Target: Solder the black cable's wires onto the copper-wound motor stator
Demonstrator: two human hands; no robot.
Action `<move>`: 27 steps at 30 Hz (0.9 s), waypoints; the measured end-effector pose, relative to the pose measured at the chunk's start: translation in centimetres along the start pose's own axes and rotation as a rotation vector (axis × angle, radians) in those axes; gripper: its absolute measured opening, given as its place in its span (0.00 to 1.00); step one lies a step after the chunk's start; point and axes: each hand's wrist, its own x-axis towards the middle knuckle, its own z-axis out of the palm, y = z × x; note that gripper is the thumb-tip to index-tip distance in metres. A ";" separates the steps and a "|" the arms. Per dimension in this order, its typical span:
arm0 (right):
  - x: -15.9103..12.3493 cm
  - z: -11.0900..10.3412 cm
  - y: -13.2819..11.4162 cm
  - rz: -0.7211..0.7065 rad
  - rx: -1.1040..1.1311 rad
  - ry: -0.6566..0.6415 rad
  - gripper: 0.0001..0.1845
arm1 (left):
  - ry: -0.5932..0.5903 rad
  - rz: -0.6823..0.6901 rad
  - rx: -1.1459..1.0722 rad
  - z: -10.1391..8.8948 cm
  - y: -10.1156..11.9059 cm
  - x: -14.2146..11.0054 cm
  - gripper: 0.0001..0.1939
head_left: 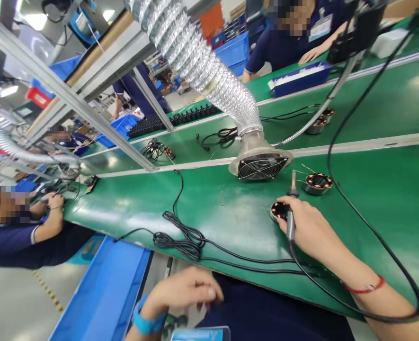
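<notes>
My right hand (pixel 307 225) is closed around a soldering iron (pixel 290 227), whose tip points away from me. Under its fingers is a stator ring (pixel 274 210) with copper windings, partly hidden; whether the fingers also grip it I cannot tell. A second stator (pixel 317 183) with wire ends sticking up lies just beyond the hand. Low in front of my body, my left hand (pixel 188 286) hangs over the lap with loosely bent fingers, slightly blurred, and nothing shows in it. Coiled black cables (pixel 181 241) lie on the green bench near its front edge.
A fume extraction hood (pixel 262 163) on a silver flexible duct (pixel 209 66) hangs over the green bench (pixel 223 203). The iron's black cord loops at right. More stators (pixel 316 125) and cables lie on the far strip. A blue bin (pixel 102 289) stands lower left. Other people sit around.
</notes>
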 end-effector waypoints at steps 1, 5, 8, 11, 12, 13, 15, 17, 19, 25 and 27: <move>-0.7 -0.2 0.2 -0.053 0.047 -0.026 0.23 | 0.024 0.038 -0.017 0.5 0.5 1.0 0.18; -2.9 -1.2 0.9 -0.170 0.176 -0.075 0.24 | 0.315 0.164 -0.083 2.1 3.4 8.0 0.15; -3.3 -1.5 1.2 -0.160 0.202 -0.048 0.24 | 0.249 0.084 -0.085 3.5 4.7 12.9 0.11; -3.6 -1.0 0.9 -0.137 0.208 0.006 0.24 | 0.174 0.023 -0.114 4.9 4.6 15.0 0.05; -3.7 -0.8 0.7 -0.131 0.208 0.026 0.24 | 0.181 0.016 -0.124 5.2 4.4 15.1 0.05; -3.8 -0.5 0.5 -0.124 0.208 0.046 0.25 | 0.202 0.016 -0.133 5.3 4.3 15.2 0.06; -3.9 0.0 0.3 -0.112 0.205 0.081 0.26 | 0.258 0.036 -0.145 5.0 4.2 15.1 0.06; -3.8 0.4 0.2 -0.105 0.205 0.102 0.28 | 0.284 0.074 -0.147 4.3 4.4 15.1 0.06; -3.7 0.4 0.3 -0.112 0.217 0.101 0.28 | 0.235 0.112 -0.139 3.3 5.0 15.4 0.07; -3.4 0.1 0.6 -0.112 0.261 0.035 0.29 | -0.080 0.198 -0.010 0.3 7.0 17.9 0.09; -3.4 0.1 0.6 -0.091 0.269 0.023 0.30 | -0.028 0.300 0.133 -0.5 7.4 19.0 0.13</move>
